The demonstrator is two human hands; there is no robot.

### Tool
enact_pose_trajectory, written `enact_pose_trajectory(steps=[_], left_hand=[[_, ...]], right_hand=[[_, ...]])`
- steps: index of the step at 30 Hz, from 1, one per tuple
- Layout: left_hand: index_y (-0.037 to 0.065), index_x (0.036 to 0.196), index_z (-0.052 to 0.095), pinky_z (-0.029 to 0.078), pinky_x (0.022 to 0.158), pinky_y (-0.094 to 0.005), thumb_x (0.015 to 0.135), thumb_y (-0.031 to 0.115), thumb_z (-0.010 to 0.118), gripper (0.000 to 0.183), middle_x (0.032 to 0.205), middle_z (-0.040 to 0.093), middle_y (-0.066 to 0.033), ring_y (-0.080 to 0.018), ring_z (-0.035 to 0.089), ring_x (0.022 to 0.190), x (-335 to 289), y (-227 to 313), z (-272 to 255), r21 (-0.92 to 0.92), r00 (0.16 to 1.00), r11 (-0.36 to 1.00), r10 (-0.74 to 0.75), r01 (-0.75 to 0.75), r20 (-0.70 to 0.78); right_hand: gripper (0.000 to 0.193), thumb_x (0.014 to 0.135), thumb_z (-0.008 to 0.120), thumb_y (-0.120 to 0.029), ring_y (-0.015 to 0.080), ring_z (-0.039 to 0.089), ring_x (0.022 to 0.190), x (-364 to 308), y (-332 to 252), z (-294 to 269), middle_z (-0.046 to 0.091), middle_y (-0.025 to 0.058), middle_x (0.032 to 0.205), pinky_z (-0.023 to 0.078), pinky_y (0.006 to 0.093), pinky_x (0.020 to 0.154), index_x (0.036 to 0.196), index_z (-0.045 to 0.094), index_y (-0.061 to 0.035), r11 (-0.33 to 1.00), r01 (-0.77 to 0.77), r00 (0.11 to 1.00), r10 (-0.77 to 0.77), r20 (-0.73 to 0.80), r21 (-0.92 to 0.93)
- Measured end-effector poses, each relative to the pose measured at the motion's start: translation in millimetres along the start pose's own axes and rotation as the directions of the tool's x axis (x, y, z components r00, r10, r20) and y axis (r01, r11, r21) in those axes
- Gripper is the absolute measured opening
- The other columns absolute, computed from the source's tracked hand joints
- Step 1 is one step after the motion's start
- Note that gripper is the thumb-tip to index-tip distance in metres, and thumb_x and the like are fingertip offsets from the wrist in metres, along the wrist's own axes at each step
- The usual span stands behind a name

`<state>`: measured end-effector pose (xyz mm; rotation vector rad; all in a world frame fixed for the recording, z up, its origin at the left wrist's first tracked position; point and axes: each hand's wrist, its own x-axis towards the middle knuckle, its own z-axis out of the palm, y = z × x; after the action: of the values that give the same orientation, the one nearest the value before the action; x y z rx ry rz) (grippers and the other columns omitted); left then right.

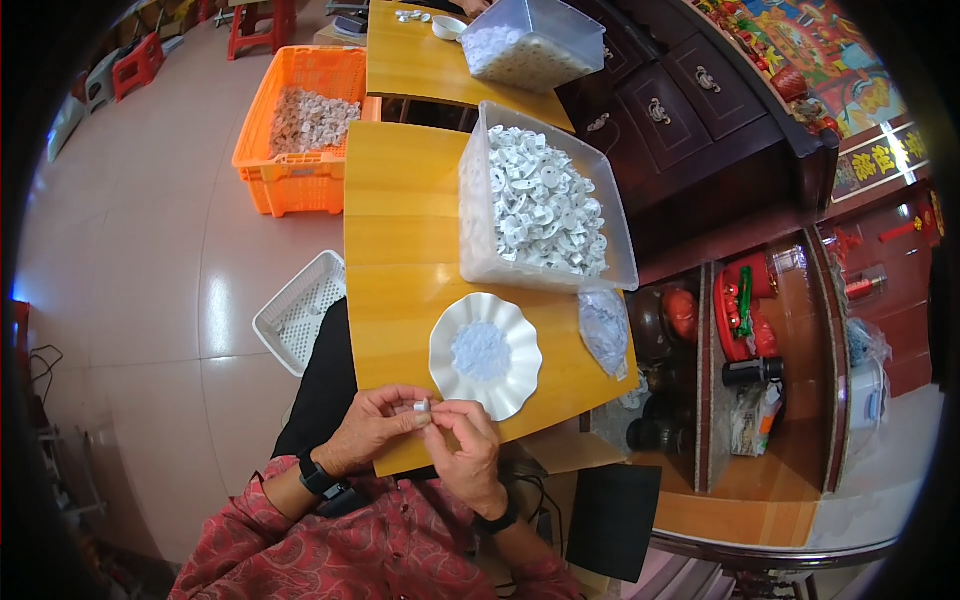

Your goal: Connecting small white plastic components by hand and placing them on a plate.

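Between the fingertips of my left hand is a small white plastic piece, held above the table's near edge. My right hand pinches at the same spot from the other side; whether it grips the piece or something tiny is too small to tell. Just beyond my hands stands a white scalloped plate with a heap of small pale bits in its middle. Farther back, a clear plastic bin is filled with many white plastic parts of similar look.
A tied clear bag lies at the yellow table's right edge. An orange crate with more parts and a white basket stand on the floor to the left. Another table holds a second bin. Dark cabinets line the right.
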<state>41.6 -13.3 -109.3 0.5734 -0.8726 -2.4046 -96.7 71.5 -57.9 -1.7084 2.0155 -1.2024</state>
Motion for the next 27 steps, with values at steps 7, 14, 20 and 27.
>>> enact_pose_trajectory(steps=[7, 14, 20, 27], left_hand=[[-0.004, 0.115, 0.062, 0.057, 0.084, -0.0300, 0.095, 0.009, 0.062, 0.024, 0.110, 0.066, -0.0125, -0.0167, 0.067, 0.091, -1, 0, 0, -0.024, 0.999, 0.999, -0.038, 0.039, 0.031], [-0.003, 0.124, 0.059, 0.056, 0.084, -0.0280, 0.097, 0.013, 0.060, 0.031, 0.113, 0.067, -0.0101, -0.0152, 0.068, 0.091, 2, -4, -3, -0.020, 0.996, 0.997, -0.072, 0.073, 0.046], [-0.004, 0.127, 0.057, 0.057, 0.085, -0.0296, 0.097, 0.011, 0.059, 0.033, 0.116, 0.066, -0.0128, -0.0159, 0.068, 0.089, 2, -2, -2, -0.031, 0.994, 0.994, -0.107, 0.108, 0.034], [-0.002, 0.126, 0.057, 0.055, 0.087, -0.0290, 0.093, 0.005, 0.063, 0.035, 0.117, 0.065, -0.0107, -0.0147, 0.066, 0.095, 4, -9, -5, -0.061, 0.995, 0.997, -0.034, 0.040, 0.099]], right_hand=[[0.012, 0.082, 0.066, -0.002, 0.0291, 0.061, 0.091, 4, 51, -25, 0.063, 0.0109, 0.097, 0.046, 0.0389, 0.080, 0.094, 0.066, -0.0031, 0.986, -0.046, 0.996, 0.033, -0.082, -0.158], [0.020, 0.079, 0.057, -0.001, 0.0290, 0.055, 0.104, 11, 69, -29, 0.061, 0.0086, 0.104, 0.039, 0.0443, 0.090, 0.097, 0.065, -0.0050, 0.836, 0.054, 0.998, -0.032, 0.051, -0.547], [0.022, 0.073, 0.056, 0.002, 0.0281, 0.054, 0.104, -2, 81, -50, 0.061, 0.0069, 0.103, 0.038, 0.0443, 0.092, 0.092, 0.064, -0.0062, 0.880, 0.012, 0.995, 0.036, 0.091, -0.475], [0.034, 0.071, 0.053, 0.006, 0.0306, 0.056, 0.103, -2, 73, -55, 0.062, 0.0098, 0.106, 0.040, 0.0423, 0.090, 0.101, 0.065, -0.0048, 0.871, 0.005, 0.997, 0.032, 0.066, -0.492]])
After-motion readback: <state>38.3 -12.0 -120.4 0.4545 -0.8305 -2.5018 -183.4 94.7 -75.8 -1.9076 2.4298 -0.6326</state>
